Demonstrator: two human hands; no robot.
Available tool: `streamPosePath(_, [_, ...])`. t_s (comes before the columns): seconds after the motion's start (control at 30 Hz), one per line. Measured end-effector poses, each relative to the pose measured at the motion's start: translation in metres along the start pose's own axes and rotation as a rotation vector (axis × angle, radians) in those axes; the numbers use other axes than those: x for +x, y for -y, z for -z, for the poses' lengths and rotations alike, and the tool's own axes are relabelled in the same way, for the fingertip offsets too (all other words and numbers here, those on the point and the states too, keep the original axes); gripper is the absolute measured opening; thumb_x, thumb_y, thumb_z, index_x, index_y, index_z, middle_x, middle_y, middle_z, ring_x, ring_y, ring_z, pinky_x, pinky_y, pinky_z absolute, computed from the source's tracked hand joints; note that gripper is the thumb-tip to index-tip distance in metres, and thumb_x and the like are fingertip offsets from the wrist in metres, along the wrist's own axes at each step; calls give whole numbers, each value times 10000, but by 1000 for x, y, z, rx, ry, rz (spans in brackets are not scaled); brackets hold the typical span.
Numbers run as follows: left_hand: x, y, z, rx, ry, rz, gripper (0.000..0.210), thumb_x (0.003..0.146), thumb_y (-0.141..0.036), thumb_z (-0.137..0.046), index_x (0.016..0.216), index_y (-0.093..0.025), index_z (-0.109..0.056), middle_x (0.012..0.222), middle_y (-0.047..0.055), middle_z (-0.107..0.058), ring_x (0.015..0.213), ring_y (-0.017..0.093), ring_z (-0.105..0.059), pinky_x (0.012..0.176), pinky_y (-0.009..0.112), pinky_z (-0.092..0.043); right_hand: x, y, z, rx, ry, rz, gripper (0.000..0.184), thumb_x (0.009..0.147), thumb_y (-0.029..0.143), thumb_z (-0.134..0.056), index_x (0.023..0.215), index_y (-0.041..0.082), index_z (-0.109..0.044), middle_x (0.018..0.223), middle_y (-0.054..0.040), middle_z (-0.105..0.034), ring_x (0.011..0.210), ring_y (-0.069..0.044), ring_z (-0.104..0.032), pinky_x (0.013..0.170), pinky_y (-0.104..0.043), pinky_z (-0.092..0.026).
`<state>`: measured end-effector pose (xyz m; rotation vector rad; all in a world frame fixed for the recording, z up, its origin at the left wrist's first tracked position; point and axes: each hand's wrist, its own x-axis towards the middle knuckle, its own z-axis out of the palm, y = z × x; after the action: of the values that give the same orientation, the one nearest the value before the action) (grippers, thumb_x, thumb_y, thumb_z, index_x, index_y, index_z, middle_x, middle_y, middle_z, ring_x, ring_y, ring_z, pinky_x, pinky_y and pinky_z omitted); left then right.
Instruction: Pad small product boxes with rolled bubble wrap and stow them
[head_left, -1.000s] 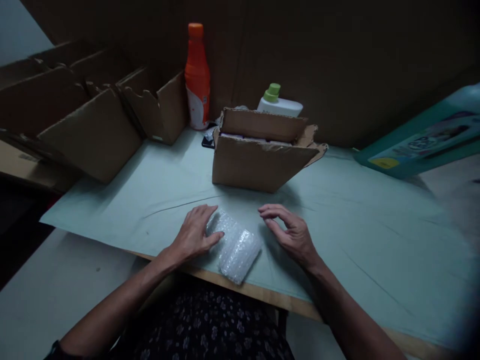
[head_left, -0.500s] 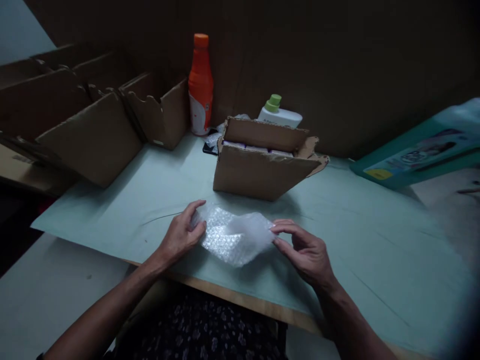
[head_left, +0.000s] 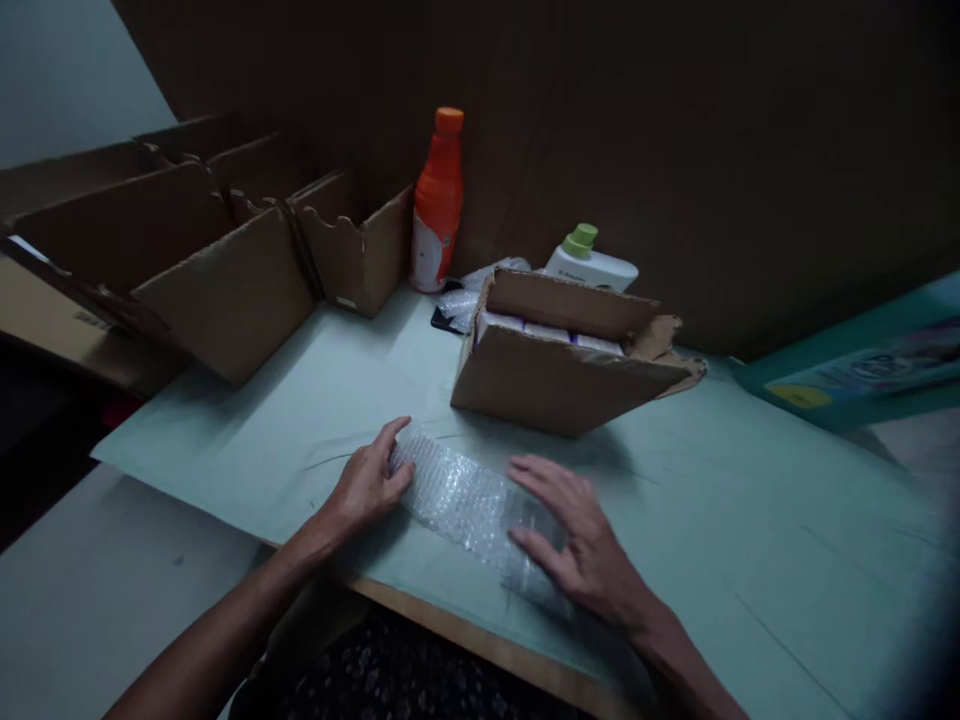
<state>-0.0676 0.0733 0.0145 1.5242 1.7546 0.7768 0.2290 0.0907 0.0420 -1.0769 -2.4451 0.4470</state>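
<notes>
Over the pale tabletop (head_left: 360, 360), bubble wrap (head_left: 457, 497) is gleaming! The left hand (head_left: 365, 487) is pinching one end; the right hand (head_left: 585, 545) is covering the other, grip spread.

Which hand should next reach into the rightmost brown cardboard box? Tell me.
Right hand, probably: directly before the box, fingers spread over clear bubble wrap; the left hand seems to hold its edge.

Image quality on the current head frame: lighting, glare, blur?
Head view: dim overall, dark brown backdrop panel close to black; head view: bright glints on the clear bubble-wrap strip; head view: right hand looks motion-smeared, left hand crisper; head view: soft shadow by the open brown cardboard box, lower right corner dark and blurry.
</notes>
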Motion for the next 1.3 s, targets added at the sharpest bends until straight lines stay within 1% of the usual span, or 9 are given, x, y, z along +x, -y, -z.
streamPosePath(0.1, [3,5,10,71,-12,27,696,763,-229,-523,1455,-174,-475,671,-46,-532,570,148,-493,642,284,-393,-9,-16,-13,-176,129,82,500,871,463,-674,1321,250,-629,1410,-138,-599,1260,-343,-569,977,-534,-492])
streamPosePath(0.3, [10,17,35,-6,-147,55,638,792,-270,-504,1421,-161,-505,746,-16,-602,595,150,-543,621,278,-434,-33,-49,-14,-228,-79,-82,264,947,426,-575,1024,219,-719,945,-91,-761,849,-265,-714,744,-416,-565])
streamPosePath(0.53, [-4,-9,-20,-237,149,-351,754,728,-265,-695,1439,-188,-459,1303,112,-620,1141,246,-619,943,346,-538,52,17,-39,328,-113,-94,181,962,267,-557,836,226,-679,770,-29,-712,710,-167,-696,664,-251,-572])
streamPosePath(0.63, [4,-6,-26,-182,63,-442,564,797,-115,-540,1356,-193,-523,1202,94,-668,1105,210,-642,968,333,-532,78,23,-57,520,-111,-85,151,952,256,-571,997,226,-713,945,-55,-750,848,-176,-731,771,-263,-599])
streamPosePath(0.73, [37,1,4,-33,-234,-473,477,840,-77,-464,1294,-189,-562,1117,89,-676,1021,204,-650,910,325,-545,79,11,-69,608,-136,-159,268,945,268,-591,1196,229,-675,1184,-96,-714,930,-185,-743,825,-293,-613])
streamPosePath(0.87, [103,-2,49,268,-524,-423,449,875,-142,-498,1318,-164,-570,1188,137,-647,1100,279,-610,964,425,-507,66,-8,-78,463,-213,-148,161,938,238,-590,1018,227,-729,1135,-98,-738,1040,-214,-721,908,-330,-598])
streamPosePath(1.0, [163,-30,48,396,-477,-468,681,804,-351,-700,1426,-154,-504,1489,199,-453,1387,377,-398,1145,538,-330,60,-12,-82,374,-208,-31,181,922,158,-583,1010,230,-724,1100,-88,-755,1033,-198,-722,916,-305,-589])
streamPosePath(1.1, [201,-54,30,222,-360,-454,576,819,-229,-654,1385,-184,-559,1532,157,-435,1461,321,-303,1213,502,-207,63,-10,-80,391,-176,0,204,910,119,-578,1003,236,-715,1063,-66,-762,998,-180,-726,890,-280,-590])
streamPosePath(1.3, [267,-71,4,-151,-255,-276,163,624,-27,-654,665,-183,-674,1108,125,-706,1302,328,-483,1175,522,-245,65,-13,-77,479,-144,-14,215,902,94,-570,980,239,-707,1022,-42,-758,954,-158,-723,849,-246,-587])
